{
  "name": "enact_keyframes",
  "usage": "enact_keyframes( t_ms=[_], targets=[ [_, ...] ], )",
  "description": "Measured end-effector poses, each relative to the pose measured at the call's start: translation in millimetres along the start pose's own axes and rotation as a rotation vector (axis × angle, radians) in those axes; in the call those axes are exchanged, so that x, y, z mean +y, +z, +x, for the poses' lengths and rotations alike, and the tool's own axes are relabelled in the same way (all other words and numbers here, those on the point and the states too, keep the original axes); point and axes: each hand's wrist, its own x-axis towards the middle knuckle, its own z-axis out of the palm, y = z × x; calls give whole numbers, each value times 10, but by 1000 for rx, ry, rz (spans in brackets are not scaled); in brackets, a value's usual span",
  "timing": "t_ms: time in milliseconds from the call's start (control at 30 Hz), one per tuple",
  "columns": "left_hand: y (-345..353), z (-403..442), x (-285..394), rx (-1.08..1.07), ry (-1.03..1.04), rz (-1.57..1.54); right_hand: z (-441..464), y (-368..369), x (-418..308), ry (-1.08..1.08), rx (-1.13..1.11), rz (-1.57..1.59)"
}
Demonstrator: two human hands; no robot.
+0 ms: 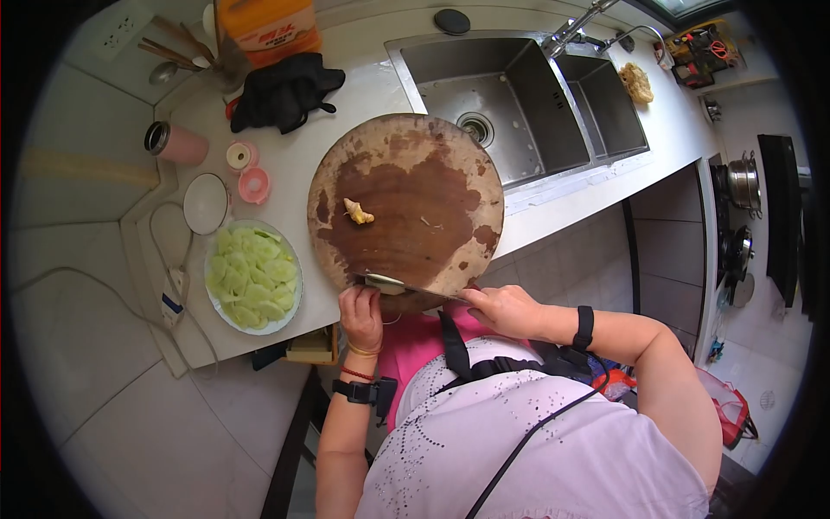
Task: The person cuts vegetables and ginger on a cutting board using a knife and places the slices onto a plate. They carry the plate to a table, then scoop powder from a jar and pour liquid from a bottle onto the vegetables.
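A round wooden chopping board (406, 143) with a damp dark middle lies in front of me. My right hand (506, 311) grips a kitchen knife (424, 292) at the board's near edge, its blade seen almost edge-on. Beside the blade lies a pale greenish piece (386, 281), too small to name for certain. My left hand (360, 316) is at the near left edge of the board, fingers curled together close to the knife tip. What they hold, if anything, is hidden. A knob of ginger (358, 212) rests left of the board's middle, with thin scraps to its right.
Left of the board stands a plate of pale green slices (251, 277), beside a white lid or dish (206, 204), a pink flask (177, 143) and pink cup parts (253, 184). Behind are a black cloth (285, 91) and an orange container (270, 35). A double steel sink (540, 108) lies back right.
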Motion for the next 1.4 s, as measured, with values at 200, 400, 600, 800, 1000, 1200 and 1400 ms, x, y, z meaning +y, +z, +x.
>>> enact_keyframes(
  t_ms=[200, 400, 600, 800, 1000, 1200, 1400],
  targets=[
    [14, -43, -35, 39, 3, 5, -101, -130, -109, -43, 28, -3],
    [-10, -71, -25, 1, -31, -4, -74, -94, -180, 2, -33, -62],
    [23, -53, -51, 22, 0, 4, 20, 33, -154, 36, -58, -75],
    [-7, 8, -25, 30, 12, -40, 26, 48, -9, 23, 22, 62],
    [-12, 8, -15, 38, 30, -24, -51, -31, -81, -20, 50, 50],
    [-14, -10, -21, 44, 11, -41, -113, -124, -134, -21, 27, 16],
    [7, -13, -23, 72, 37, -11, -134, -97, -151, -6, 3, -29]
  ],
)
